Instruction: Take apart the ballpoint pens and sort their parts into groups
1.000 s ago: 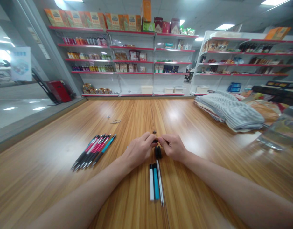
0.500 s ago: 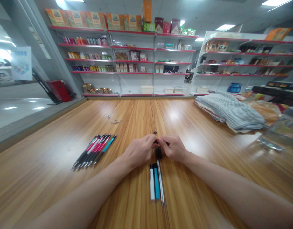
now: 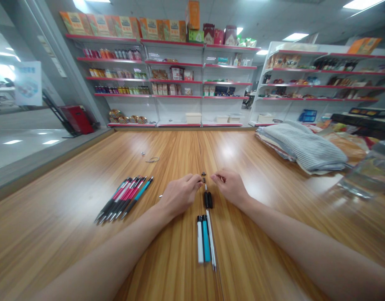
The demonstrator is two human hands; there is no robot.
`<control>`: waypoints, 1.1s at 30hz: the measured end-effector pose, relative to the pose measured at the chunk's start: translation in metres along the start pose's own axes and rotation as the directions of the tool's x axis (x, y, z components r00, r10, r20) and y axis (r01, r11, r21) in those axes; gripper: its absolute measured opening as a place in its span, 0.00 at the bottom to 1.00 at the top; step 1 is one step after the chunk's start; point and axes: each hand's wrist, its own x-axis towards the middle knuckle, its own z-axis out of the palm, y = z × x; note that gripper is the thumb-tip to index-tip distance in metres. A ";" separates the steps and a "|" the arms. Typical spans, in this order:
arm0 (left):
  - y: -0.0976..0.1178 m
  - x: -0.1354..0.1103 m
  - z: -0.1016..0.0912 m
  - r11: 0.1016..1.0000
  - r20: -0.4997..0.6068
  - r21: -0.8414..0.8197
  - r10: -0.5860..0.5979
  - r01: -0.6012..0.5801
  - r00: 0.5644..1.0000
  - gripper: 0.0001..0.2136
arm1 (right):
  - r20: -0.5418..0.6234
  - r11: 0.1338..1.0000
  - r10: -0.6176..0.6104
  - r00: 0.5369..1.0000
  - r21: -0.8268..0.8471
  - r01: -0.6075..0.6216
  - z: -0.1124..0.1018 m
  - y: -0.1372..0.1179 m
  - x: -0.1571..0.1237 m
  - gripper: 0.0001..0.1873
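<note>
Left hand (image 3: pixel 179 195) is curling narrowly beside the small black pen parts (image 3: pixel 207 200) on the desk (image 3: pixel 54 200); right hand (image 3: pixel 230 187) is hovering just opposite, also narrow. Cannot tell whether either is holding anything.

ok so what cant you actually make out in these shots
Head view only:
- left hand and right hand: their own fingers hide whether either holds anything
- tiny parts between the hands: too small to identify
- black pieces on the table: too dark and small to show their shape
- metal bits farther up the table: too small and distant
- clear container: cut off by the right edge
</note>
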 end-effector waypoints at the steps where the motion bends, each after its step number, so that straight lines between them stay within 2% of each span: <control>1: 0.000 0.001 0.001 1.000 0.004 0.013 -0.011 0.011 1.000 0.11 | 0.004 1.000 0.015 1.000 -0.028 -0.015 0.002 0.004 0.001 0.13; 7: 0.000 0.009 0.008 0.987 -0.040 0.095 -0.127 0.130 0.991 0.12 | 0.060 0.970 0.133 0.989 -0.215 -0.117 0.014 0.033 0.023 0.13; 13: -0.004 0.008 0.007 0.982 -0.028 0.108 -0.154 0.156 0.988 0.11 | 0.107 0.973 0.088 0.990 -0.224 -0.062 0.024 0.051 0.053 0.12; 19: -0.010 0.006 0.002 0.973 -0.013 0.124 -0.194 0.194 0.981 0.11 | 0.146 0.991 0.029 0.989 -0.133 -0.010 0.027 0.059 0.053 0.12; 29: -0.012 0.006 0.007 0.980 -0.015 0.093 -0.176 0.176 0.984 0.11 | 0.141 0.996 0.009 0.990 -0.088 0.004 0.020 0.054 0.051 0.13; 33: -0.011 0.007 0.004 0.979 -0.004 0.101 -0.178 0.178 0.984 0.11 | 0.066 0.995 0.023 0.998 -0.096 -0.016 0.020 0.050 0.049 0.16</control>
